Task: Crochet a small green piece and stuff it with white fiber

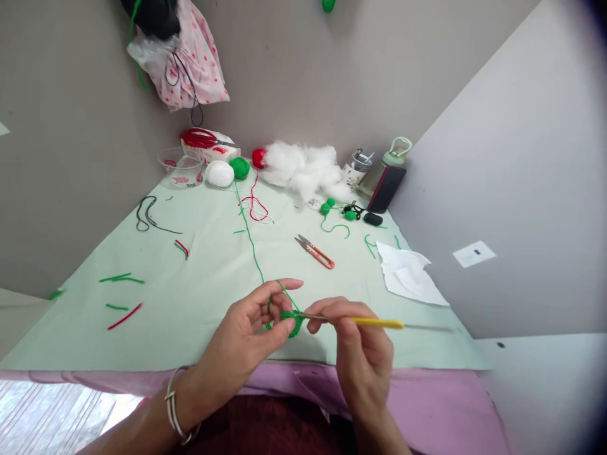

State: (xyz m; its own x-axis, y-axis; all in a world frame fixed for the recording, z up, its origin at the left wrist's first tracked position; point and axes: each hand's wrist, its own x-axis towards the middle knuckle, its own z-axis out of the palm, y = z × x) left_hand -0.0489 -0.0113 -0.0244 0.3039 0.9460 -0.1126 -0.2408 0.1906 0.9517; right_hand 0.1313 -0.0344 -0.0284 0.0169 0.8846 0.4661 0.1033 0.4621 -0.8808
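My left hand (246,338) pinches a small green crochet piece (293,321) between thumb and fingers, with green yarn (251,243) looped over the index finger. That strand runs back across the table to a green yarn ball (240,167). My right hand (353,341) grips a yellow-handled crochet hook (374,322), whose metal tip is in the green piece. Both hands hover over the near edge of the pale green tablecloth (199,278).
Orange thread snips (315,251) lie mid-table, a white tissue (410,275) to the right. At the back are white stuffing (303,167), a white ball (219,174), a red ball (258,158), a plastic bowl (180,167), a bottle (386,167) and a phone (386,188). Yarn scraps are scattered about.
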